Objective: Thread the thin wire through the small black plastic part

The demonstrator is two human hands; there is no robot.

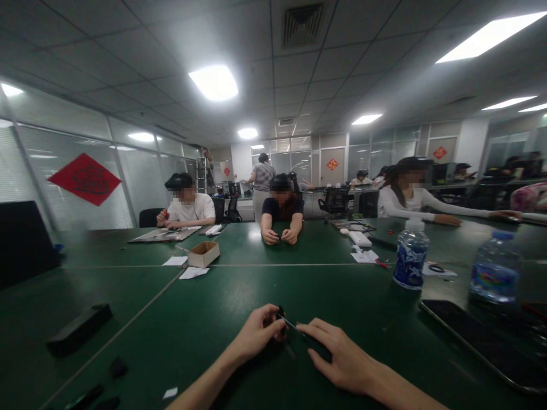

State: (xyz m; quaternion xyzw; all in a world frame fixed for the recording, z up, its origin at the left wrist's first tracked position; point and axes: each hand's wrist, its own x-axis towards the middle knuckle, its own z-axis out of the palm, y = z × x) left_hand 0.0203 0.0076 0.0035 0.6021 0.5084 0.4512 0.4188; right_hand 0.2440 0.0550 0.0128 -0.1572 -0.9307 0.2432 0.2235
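My left hand (256, 333) is curled in a pinch on a small black part (281, 312) just above the green table (205, 319). My right hand (337, 353) lies next to it, fingers closed around a thin dark tool (299, 330) whose tip reaches toward the black part. Both hands meet near the table's front edge. What the small part is I cannot make out.
A black block (79, 329) and small dark pieces (117, 367) lie at the left. A cardboard box (204, 254) and papers sit mid-table. Two water bottles (410, 256) (496, 272) and a dark tablet (482, 341) stand at the right. Other people sit along the far side.
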